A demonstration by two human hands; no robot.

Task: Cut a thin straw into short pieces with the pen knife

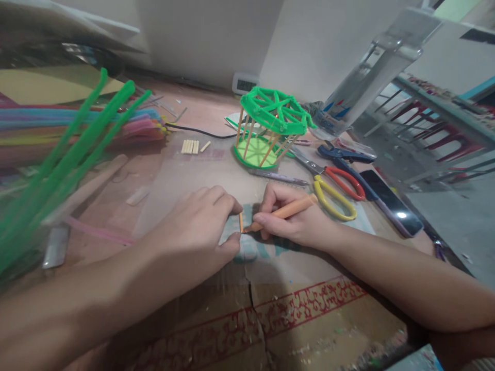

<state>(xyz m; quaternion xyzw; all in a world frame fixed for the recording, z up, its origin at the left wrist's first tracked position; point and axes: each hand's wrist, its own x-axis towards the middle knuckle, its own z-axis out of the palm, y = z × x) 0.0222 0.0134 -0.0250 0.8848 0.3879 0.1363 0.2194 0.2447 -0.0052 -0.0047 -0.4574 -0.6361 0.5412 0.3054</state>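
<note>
My left hand (pixel 204 219) pinches a short, thin wooden stick (pixel 241 222) between thumb and forefinger, low over the work sheet. The stick's face looks orange. My right hand (pixel 290 216) grips an orange marker pen (pixel 290 208) like a writing pen, its tip against the lower end of the stick. Behind the hands stands a small round frame (pixel 276 111) of green pipe cleaners, with thin wooden posts above a yellow-green base. Left of this frame, several short pale sticks (pixel 190 147) lie in a row, with one more lying apart.
Scissors (pixel 336 190) with red and yellow handles and a phone (pixel 390 201) lie on the right. A clear bottle (pixel 348 93) stands behind them. Green pipe cleaners (pixel 73 154) rise at left beside bundles of other colours. A small digital clock (pixel 245 82) stands against the wall.
</note>
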